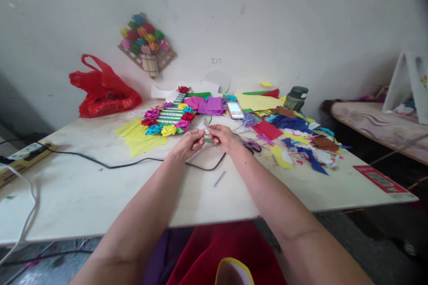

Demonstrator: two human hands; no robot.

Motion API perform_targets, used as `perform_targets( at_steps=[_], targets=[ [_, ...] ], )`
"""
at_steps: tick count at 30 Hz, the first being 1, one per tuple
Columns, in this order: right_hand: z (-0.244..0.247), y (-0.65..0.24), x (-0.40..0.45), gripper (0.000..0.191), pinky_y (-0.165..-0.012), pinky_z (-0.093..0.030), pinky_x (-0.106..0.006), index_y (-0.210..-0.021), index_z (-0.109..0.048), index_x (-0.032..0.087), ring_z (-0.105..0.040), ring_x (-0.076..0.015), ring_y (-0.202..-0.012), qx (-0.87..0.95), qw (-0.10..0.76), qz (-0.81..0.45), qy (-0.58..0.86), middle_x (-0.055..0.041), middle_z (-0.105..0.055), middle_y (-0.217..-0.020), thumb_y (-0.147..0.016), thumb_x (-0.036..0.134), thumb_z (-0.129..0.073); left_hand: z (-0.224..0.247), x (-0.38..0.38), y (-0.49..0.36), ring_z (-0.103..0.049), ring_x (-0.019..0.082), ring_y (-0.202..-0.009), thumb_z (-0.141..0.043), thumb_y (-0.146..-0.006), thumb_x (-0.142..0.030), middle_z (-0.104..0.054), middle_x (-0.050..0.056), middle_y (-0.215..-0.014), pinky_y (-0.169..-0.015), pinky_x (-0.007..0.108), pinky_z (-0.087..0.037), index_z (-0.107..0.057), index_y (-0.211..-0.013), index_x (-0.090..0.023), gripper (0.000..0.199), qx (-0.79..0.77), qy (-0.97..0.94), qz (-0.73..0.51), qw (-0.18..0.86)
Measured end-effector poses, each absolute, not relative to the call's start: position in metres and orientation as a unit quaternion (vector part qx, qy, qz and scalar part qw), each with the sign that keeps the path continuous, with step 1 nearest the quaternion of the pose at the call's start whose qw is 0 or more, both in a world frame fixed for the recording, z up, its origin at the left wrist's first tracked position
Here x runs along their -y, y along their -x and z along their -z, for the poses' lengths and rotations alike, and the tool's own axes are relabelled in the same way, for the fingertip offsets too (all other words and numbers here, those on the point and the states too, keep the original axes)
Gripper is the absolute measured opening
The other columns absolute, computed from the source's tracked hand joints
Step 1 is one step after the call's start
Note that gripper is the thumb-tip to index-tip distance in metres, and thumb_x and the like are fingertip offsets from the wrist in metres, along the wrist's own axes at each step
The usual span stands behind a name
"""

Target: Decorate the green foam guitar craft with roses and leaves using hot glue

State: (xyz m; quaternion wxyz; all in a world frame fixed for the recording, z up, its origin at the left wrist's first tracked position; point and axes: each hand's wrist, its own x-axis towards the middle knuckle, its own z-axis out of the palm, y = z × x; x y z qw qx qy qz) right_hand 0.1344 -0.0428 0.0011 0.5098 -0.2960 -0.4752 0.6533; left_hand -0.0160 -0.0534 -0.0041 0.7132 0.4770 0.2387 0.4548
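Over the middle of the white table, my left hand (pixel 191 143) and my right hand (pixel 223 137) meet with fingers pinched. Between them is a small piece of white paper (pixel 202 127), gripped by both hands; its exact shape is partly hidden by my fingers. A bit of green shows just behind the fingertips. Beyond my left hand lies a guitar-shaped craft (pixel 170 116) with green and white stripes, edged with colourful paper flowers. Scissors (pixel 253 146) with dark handles lie to the right of my right hand. A thin purple strip (pixel 219 179) rests on the table nearer to me.
A black cable (pixel 110 167) crosses the table from a power strip (pixel 25 160) at left. Coloured paper scraps (pixel 294 129) heap up at right, near a dark bottle (pixel 296 98). A red plastic bag (pixel 107 93), yellow crepe paper (pixel 140 136) and a phone (pixel 235 109) lie farther back.
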Motion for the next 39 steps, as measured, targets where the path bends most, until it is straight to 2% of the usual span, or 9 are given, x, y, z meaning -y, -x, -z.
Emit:
perform_targets(
  at_steps=[3,9,19,25,32,39],
  targets=[
    [-0.0017,-0.1335,0.0434,0.035,-0.034,-0.022,-0.017,-0.074,-0.059,0.015,-0.035,-0.0028,-0.032,0.477,0.510,-0.654,0.291,0.0052,-0.055,-0.045,-0.050,0.032,-0.078,0.0040,0.0530,0.0166,-0.024,-0.001,-0.031,-0.067,-0.070,-0.027,-0.043,-0.005,-0.046,-0.031,0.010,-0.012,-0.047,-0.066,-0.013,0.025,-0.230,-0.473,-0.446,0.724],
    [-0.0010,-0.1336,0.0435,0.031,-0.034,-0.021,-0.017,-0.070,-0.060,0.013,-0.034,-0.0017,-0.032,0.497,0.517,-0.636,0.285,0.0049,-0.054,-0.046,-0.053,0.033,-0.076,0.0031,0.0538,0.0173,-0.020,-0.001,-0.030,-0.066,-0.070,-0.025,-0.039,-0.007,-0.044,-0.030,0.010,-0.011,-0.048,-0.070,-0.013,0.022,-0.231,-0.463,-0.432,0.739],
    [-0.0014,-0.1341,0.0439,0.031,-0.034,-0.021,-0.018,-0.070,-0.060,0.014,-0.035,-0.0024,-0.031,0.502,0.516,-0.634,0.283,0.0052,-0.055,-0.046,-0.053,0.035,-0.076,0.0003,0.0557,0.0171,-0.023,-0.001,-0.031,-0.068,-0.067,-0.026,-0.046,-0.004,-0.047,-0.031,0.010,-0.011,-0.051,-0.073,-0.013,0.022,-0.248,-0.449,-0.447,0.732],
    [-0.0026,-0.1323,0.0456,0.031,-0.033,-0.021,-0.019,-0.068,-0.058,0.014,-0.035,-0.0029,-0.030,0.498,0.519,-0.630,0.293,0.0051,-0.054,-0.045,-0.053,0.035,-0.076,0.0045,0.0535,0.0174,-0.027,-0.001,-0.032,-0.071,-0.063,-0.022,-0.051,-0.001,-0.049,-0.032,0.012,-0.013,-0.051,-0.062,-0.011,0.023,-0.277,-0.481,-0.471,0.685],
    [-0.0012,-0.1323,0.0457,0.030,-0.033,-0.023,-0.018,-0.062,-0.057,0.013,-0.037,-0.0033,-0.032,0.498,0.525,-0.630,0.283,0.0034,-0.056,-0.046,-0.053,0.034,-0.076,0.0081,0.0508,0.0162,-0.034,0.000,-0.033,-0.069,-0.065,-0.022,-0.055,0.000,-0.051,-0.032,0.014,-0.018,-0.056,-0.062,-0.009,0.019,-0.276,-0.500,-0.489,0.660],
    [-0.0023,-0.1312,0.0457,0.031,-0.033,-0.023,-0.018,-0.067,-0.059,0.013,-0.037,-0.0038,-0.032,0.489,0.525,-0.628,0.302,0.0029,-0.057,-0.047,-0.052,0.034,-0.076,0.0061,0.0520,0.0161,-0.035,0.001,-0.034,-0.071,-0.062,-0.020,-0.054,0.000,-0.050,-0.032,0.013,-0.019,-0.055,-0.059,-0.010,0.019,-0.274,-0.484,-0.498,0.665]
  ],
)
